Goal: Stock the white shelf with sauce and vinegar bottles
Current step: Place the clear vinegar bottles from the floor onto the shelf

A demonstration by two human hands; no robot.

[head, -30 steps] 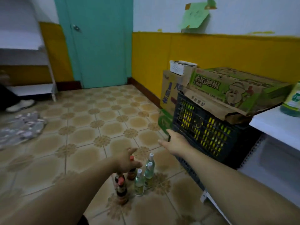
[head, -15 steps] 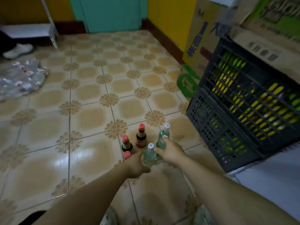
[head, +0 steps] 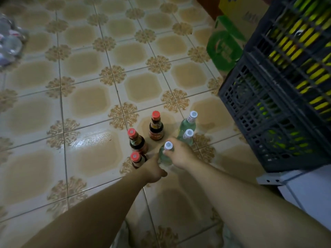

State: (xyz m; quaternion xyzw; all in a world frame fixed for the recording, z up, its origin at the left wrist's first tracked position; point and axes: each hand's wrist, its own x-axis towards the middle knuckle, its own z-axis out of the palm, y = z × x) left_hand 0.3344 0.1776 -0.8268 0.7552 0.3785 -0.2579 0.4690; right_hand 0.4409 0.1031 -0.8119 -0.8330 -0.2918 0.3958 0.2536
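Three dark sauce bottles with red caps stand on the tiled floor: a far one [head: 156, 128], a middle one [head: 136, 141] and a near one [head: 136, 159]. Beside them stand three clear vinegar bottles with white caps: a far one [head: 189, 120], a middle one [head: 186, 137] and a near one [head: 166, 154]. My left hand [head: 154, 170] is down at the near sauce bottle and curls round its body; the fingers are mostly hidden. My right hand [head: 180, 154] grips the near vinegar bottle just under its cap. A corner of the white shelf [head: 304, 190] shows at the lower right.
A dark plastic crate [head: 268, 108] holding yellow and green items stands right of the bottles, against the shelf. A green and yellow carton [head: 224, 49] leans behind it. Crumpled clear plastic wrap [head: 9, 38] lies at the far left. Patterned tiles stretch out to the left.
My view has tilted down and drawn closer to the bottles. Both hands have dropped onto the cluster, the right moving from the middle vinegar bottle to the near one.
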